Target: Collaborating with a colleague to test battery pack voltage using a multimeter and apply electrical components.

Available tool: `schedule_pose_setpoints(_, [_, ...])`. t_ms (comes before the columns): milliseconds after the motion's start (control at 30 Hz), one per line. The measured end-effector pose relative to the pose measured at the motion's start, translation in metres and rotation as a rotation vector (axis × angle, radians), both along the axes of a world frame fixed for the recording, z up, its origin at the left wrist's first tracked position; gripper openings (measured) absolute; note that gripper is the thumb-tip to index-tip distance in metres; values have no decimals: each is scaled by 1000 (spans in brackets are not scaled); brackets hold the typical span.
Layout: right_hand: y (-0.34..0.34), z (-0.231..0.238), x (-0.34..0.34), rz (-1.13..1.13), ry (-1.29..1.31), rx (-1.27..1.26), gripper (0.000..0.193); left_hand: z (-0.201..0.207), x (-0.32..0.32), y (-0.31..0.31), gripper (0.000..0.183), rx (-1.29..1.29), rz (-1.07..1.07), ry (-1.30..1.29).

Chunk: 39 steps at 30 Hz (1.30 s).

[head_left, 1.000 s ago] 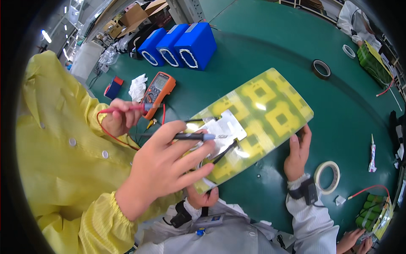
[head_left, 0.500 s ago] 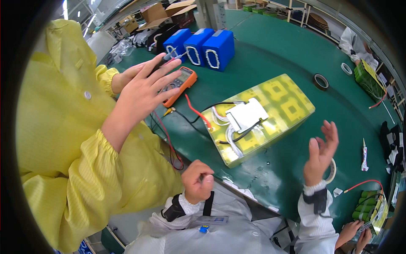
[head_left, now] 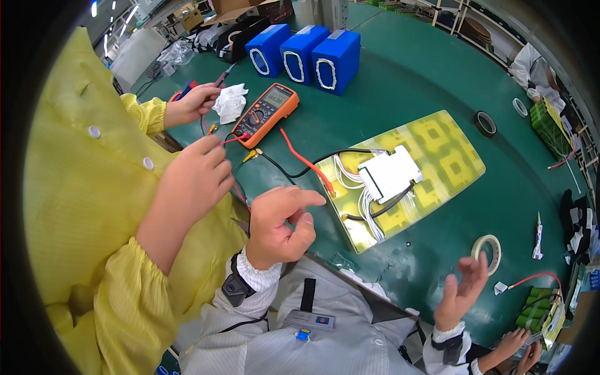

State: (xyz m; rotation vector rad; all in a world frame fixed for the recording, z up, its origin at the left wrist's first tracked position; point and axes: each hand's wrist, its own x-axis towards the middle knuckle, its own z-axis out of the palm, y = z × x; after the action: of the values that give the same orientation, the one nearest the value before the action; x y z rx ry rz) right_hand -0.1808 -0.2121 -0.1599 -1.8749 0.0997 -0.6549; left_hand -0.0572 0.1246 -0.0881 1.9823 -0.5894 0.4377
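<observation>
My left hand (head_left: 282,224) hovers at the near left corner of a battery pack (head_left: 447,156) wrapped in clear film over yellow-green sheets. Its index finger points toward the pack while the other fingers curl, with nothing held. A white circuit module (head_left: 391,174) with white, black and red leads lies on top of the pack. My right hand (head_left: 461,292) is raised, empty, fingers apart, close to a roll of cream tape (head_left: 494,253). Beyond my left hand, an orange multimeter (head_left: 265,117) lies on the table.
A co-worker in a yellow smock (head_left: 115,181) stands at my left, one hand holding a test probe (head_left: 223,76). Three blue packs (head_left: 337,62) stand at the back. Dark tape (head_left: 484,124), a glue tube (head_left: 538,237) and another person's green cell pack (head_left: 537,309) are at right.
My left hand has risen forward and extended its index finger. My right hand has lowered. The co-worker's hands have drawn back from over the multimeter.
</observation>
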Motion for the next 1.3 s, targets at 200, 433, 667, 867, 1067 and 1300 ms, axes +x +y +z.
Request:
schedule_pose_setpoints(200, [7, -33, -38, -17, 195, -324, 69, -7, 23, -6, 33, 64, 61, -178])
schedule_pose_setpoints(433, [8, -34, -36, -48, 258, -393, 67, -19, 30, -9, 42, 198, 88, -180])
schedule_pose_setpoints(667, [5, -32, -35, -32, 315, -384, 69, -31, 31, -14, 40, 86, 72, -139])
schedule_pose_setpoints(867, [4, -34, -32, -38, 279, -379, 71, -35, 28, -15, 44, 31, 101, -118])
schedule_pose_setpoints(1067, [-8, -11, -16, -98, 230, -390, 64, -34, 27, -17, 52, 81, 143, -148])
schedule_pose_setpoints(1300, [-9, 88, 88, 637, -200, -621, 27, -98, -21, -26, 46, -115, 183, -182])
